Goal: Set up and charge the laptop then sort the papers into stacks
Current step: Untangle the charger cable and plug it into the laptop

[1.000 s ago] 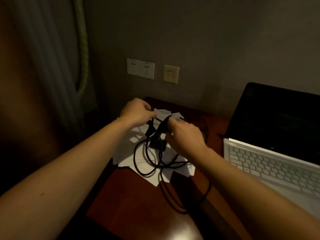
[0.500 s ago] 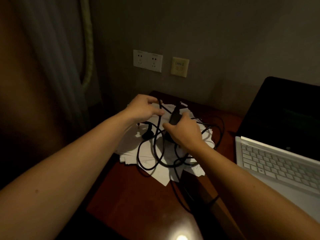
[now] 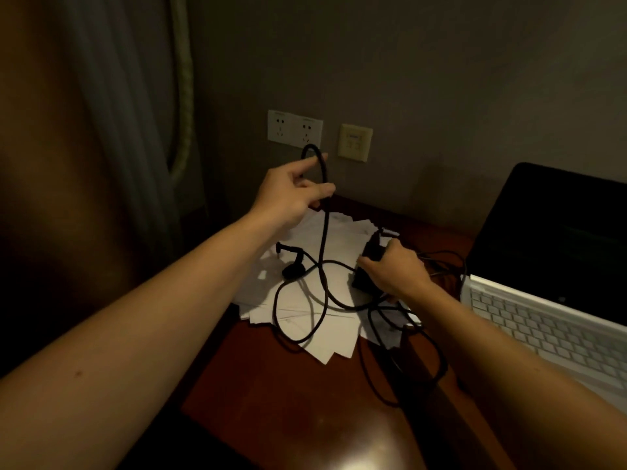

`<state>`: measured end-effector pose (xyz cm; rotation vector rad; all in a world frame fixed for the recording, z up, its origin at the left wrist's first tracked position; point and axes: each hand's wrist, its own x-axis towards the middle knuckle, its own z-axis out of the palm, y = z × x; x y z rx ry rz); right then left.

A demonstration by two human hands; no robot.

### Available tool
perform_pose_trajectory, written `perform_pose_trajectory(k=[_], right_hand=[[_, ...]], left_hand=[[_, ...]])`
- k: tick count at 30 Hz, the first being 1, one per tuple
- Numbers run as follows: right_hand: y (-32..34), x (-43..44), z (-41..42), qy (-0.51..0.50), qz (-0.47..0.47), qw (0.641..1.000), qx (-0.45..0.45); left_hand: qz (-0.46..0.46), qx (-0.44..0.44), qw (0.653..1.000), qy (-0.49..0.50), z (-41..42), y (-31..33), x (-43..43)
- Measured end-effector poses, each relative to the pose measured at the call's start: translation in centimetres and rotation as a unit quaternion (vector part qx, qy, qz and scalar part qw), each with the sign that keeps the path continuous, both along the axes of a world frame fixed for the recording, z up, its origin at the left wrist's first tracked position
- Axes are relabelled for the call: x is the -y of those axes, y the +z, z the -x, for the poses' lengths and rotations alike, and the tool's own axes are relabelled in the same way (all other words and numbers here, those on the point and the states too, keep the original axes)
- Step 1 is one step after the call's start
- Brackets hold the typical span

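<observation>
My left hand [image 3: 292, 195] pinches the black charger cable [image 3: 324, 232] and holds a loop of it up in front of the white wall socket [image 3: 294, 129]. My right hand [image 3: 393, 271] grips the black power brick [image 3: 368, 262], which rests on a loose heap of white papers [image 3: 322, 320] on the dark red desk. The rest of the cable lies tangled over the papers, with a black plug [image 3: 292, 269] lying at their left. The open laptop [image 3: 543, 300], with a white keyboard and a dark screen, stands on the right.
A beige wall plate [image 3: 355, 142] sits right of the socket. A curtain with a pale tie-back rope [image 3: 185, 96] hangs on the left beyond the desk's edge. The glossy desk top [image 3: 288, 401] extends toward me, with cable loops trailing over it at the right.
My left hand has risen from the papers and lifted a loop of cable toward the socket. My right hand has shifted right and lower, still on the power brick.
</observation>
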<state>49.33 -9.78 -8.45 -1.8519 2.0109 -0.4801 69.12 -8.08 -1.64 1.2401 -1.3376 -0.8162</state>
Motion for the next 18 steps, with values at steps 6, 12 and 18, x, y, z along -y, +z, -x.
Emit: perform_pose_trajectory(k=[6,12,18], right_hand=[[2.7,-0.7,-1.4,0.146,0.142,0.979,-0.029],[5.1,-1.4,-2.9,0.251,0.062,0.944,0.203],[7.9,-2.5,-1.1,0.249,0.073,0.924,0.279]], left_hand=[[0.025,0.007,1.000,-0.015,0.9,1.1,-0.2],[0.010,-0.001,0.995,-0.102,2.3,2.5,-1.8],[-0.037,0.004,0.995,-0.091,2.8,4.5,-2.5]])
